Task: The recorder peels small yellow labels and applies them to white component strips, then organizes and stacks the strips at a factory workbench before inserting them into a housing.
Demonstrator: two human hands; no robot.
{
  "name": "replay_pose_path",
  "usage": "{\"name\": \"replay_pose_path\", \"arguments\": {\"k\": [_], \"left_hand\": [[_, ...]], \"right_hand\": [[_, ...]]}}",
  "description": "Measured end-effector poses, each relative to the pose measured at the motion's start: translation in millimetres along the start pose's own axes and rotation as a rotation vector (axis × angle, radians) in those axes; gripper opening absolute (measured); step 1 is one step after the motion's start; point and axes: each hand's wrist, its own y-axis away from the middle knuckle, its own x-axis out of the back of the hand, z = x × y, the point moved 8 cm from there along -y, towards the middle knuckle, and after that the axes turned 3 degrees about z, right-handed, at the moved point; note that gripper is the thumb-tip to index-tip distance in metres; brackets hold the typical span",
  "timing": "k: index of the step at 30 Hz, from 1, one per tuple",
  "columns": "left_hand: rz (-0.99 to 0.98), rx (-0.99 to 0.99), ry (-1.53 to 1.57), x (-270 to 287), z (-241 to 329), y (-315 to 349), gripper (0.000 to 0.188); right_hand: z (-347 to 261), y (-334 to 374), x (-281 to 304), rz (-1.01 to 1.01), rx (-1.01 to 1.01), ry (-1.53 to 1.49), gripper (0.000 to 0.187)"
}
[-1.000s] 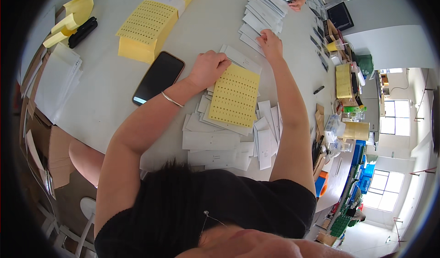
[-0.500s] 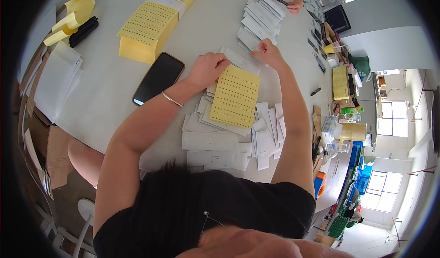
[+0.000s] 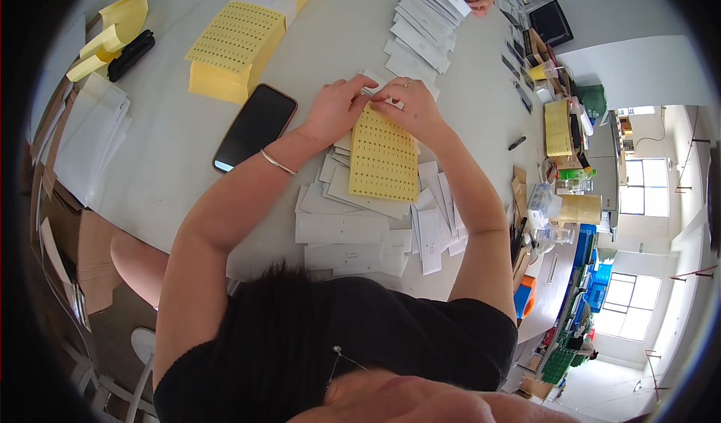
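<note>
A yellow sheet (image 3: pixel 383 156) printed with rows of small dark marks lies tilted in front of me, over a loose pile of flat white packets (image 3: pixel 342 228). My left hand (image 3: pixel 338 110) is closed at the sheet's upper left corner, its thumb and fingers on the edge. Close beside it, my right hand (image 3: pixel 411 109) pinches at the sheet's top edge, and the fingertips of both hands nearly meet. Whatever is between the right fingertips is too small to tell. The packets just beyond are partly hidden by my hands.
A black phone (image 3: pixel 255 129) lies left of my forearm, near a thick banded stack of yellow sheets (image 3: pixel 236 36). White packets (image 3: pixel 424 29) run in a row toward another person's hands (image 3: pixel 481 1). A black pen (image 3: pixel 517 143) lies right. White papers (image 3: pixel 90 134) sit far left.
My right hand has come left from the far row of packets to the yellow sheet's top edge, beside my left hand. The other person now lifts a white packet.
</note>
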Motion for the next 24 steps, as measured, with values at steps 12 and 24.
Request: {"name": "replay_pose_path", "arguments": {"k": [12, 24], "left_hand": [[-0.059, 0.139, 0.073, 2.1, -2.8, -0.1, 0.024], [-0.069, 0.119, 0.046, 1.0, -5.2, 0.3, 0.022]], "right_hand": [[92.9, 2.2, 37.0, 0.361, -0.232, -0.173, 0.007], [149.2, 11.7, 14.2, 0.252, -0.39, 0.11, 0.03]]}}
